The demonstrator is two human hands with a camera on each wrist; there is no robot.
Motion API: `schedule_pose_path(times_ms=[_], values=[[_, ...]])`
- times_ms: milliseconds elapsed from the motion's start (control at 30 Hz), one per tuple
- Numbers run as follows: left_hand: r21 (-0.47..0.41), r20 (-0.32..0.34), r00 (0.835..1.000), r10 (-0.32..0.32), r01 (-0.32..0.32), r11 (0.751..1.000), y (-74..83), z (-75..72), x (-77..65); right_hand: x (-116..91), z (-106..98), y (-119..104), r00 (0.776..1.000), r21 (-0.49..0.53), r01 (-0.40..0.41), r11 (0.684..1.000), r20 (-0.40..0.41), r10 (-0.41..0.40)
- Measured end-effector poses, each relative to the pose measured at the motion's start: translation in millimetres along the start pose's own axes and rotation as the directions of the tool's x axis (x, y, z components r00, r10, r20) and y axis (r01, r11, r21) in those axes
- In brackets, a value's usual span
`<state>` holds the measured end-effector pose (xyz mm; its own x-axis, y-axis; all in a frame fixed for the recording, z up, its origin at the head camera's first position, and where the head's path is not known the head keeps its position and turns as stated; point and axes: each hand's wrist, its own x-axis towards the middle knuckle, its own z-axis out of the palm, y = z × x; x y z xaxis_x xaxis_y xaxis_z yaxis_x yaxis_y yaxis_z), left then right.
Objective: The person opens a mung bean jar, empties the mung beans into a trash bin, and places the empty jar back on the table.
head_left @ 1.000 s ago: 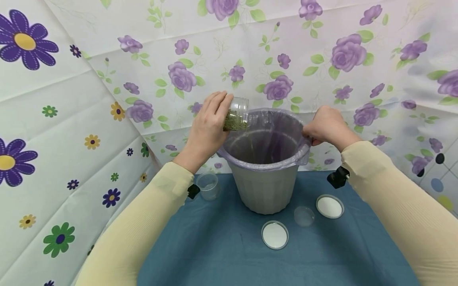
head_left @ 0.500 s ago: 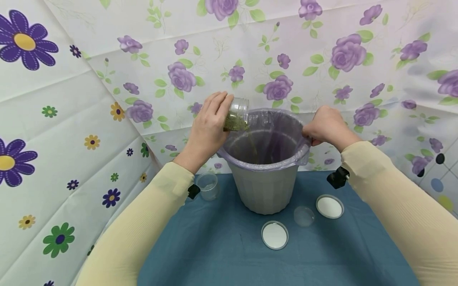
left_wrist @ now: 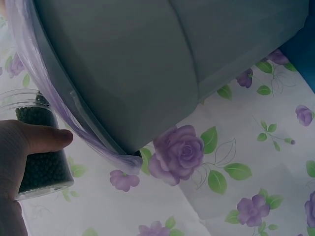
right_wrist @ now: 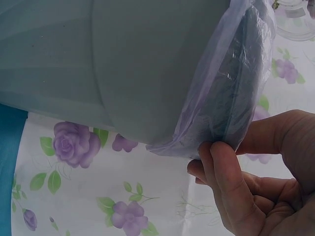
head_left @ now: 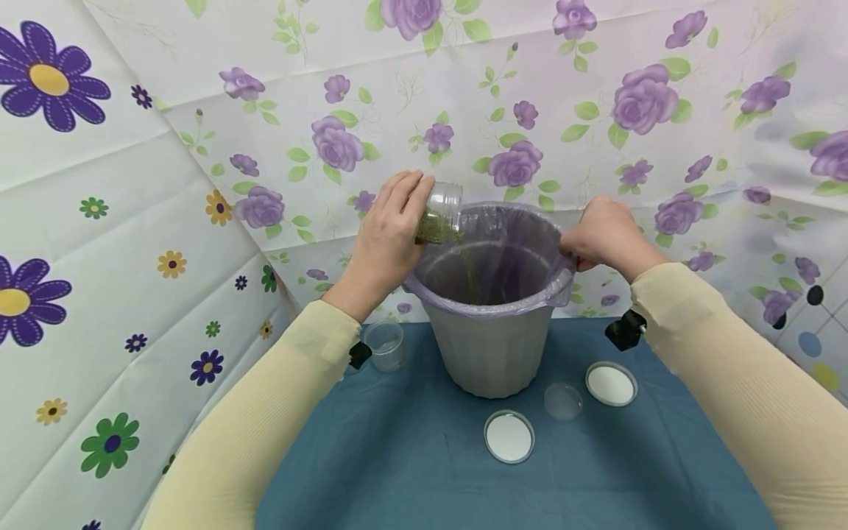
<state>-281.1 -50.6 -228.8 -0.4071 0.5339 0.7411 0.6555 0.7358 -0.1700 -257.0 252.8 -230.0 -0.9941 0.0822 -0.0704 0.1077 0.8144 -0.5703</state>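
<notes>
My left hand [head_left: 389, 224] grips a clear jar [head_left: 445, 199], tipped on its side with its mouth over the left part of the bin's rim. Small green beans [left_wrist: 43, 172] lie along the jar's lower side, and a thin stream of them falls into the bin. The grey trash bin [head_left: 490, 353] stands upright, lined with a thin purple bag [head_left: 490, 308] folded over its rim. At the right of that rim, my right hand [head_left: 606, 232] pinches the bag and the bin's edge between thumb and fingers, seen closely in the right wrist view.
An open clear plastic tub [head_left: 386, 346] stands left of the bin. In front lie a white-faced round lid [head_left: 509, 436], a clear lid [head_left: 563, 402] and another white-faced lid [head_left: 610, 384]. A blue cloth [head_left: 424, 471] covers the table; flowered sheets [head_left: 397, 96] hang behind and left.
Beans have begun falling from the jar in a thin stream that looks denser now. Both hands keep nearly the same place.
</notes>
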Motion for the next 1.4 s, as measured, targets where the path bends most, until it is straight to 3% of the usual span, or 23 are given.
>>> schedule_pose_path(times_ms=[1067, 1400], values=[[0.019, 0.020, 1.000, 0.011, -0.011, 1.000, -0.6, -3.5, -1.2, 0.4, 0.8, 0.6, 1.000, -0.028, 0.025, 0.999, -0.009, -0.025], [0.024, -0.001, 1.000, 0.024, -0.024, 0.999, -0.2, -1.2, 0.0, 0.4, 0.8, 0.9, 0.999, -0.023, 0.029, 0.999, -0.015, -0.029]])
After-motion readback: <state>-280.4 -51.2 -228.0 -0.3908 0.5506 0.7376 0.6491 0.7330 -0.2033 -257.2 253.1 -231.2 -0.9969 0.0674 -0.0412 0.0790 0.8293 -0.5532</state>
